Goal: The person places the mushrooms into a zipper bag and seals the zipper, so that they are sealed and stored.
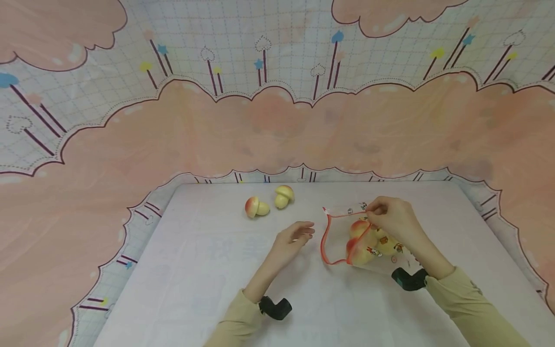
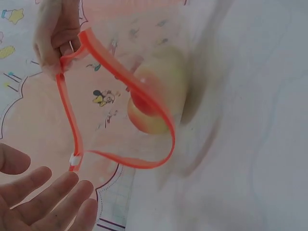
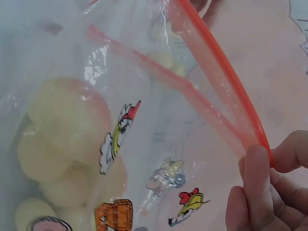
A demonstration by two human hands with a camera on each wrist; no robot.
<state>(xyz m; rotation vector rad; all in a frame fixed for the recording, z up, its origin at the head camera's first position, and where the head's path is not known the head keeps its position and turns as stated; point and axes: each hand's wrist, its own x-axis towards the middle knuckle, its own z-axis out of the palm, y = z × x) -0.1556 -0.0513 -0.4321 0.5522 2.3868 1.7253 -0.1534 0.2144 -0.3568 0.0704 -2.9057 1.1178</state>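
Note:
A clear zip bag [image 1: 347, 226] with an orange-red rim lies on the white table [image 1: 208, 270], its mouth held open toward the left. Several toy mushrooms [image 1: 364, 241] sit inside it. My right hand [image 1: 386, 214] pinches the upper rim of the zip bag [image 3: 226, 67], fingertips [image 3: 255, 178] on the orange strip. My left hand [image 1: 295, 238] hovers open just left of the mouth of the bag [image 2: 120, 96], holding nothing; its fingers [image 2: 53, 202] are straight. Two more toy mushrooms [image 1: 257, 207] [image 1: 284, 196] lie on the table farther back and to the left.
A pink cloud-patterned cloth [image 1: 277, 125] hangs behind the table and drapes around its edges. Black wrist straps [image 1: 277, 308] [image 1: 409, 279] sit on both forearms.

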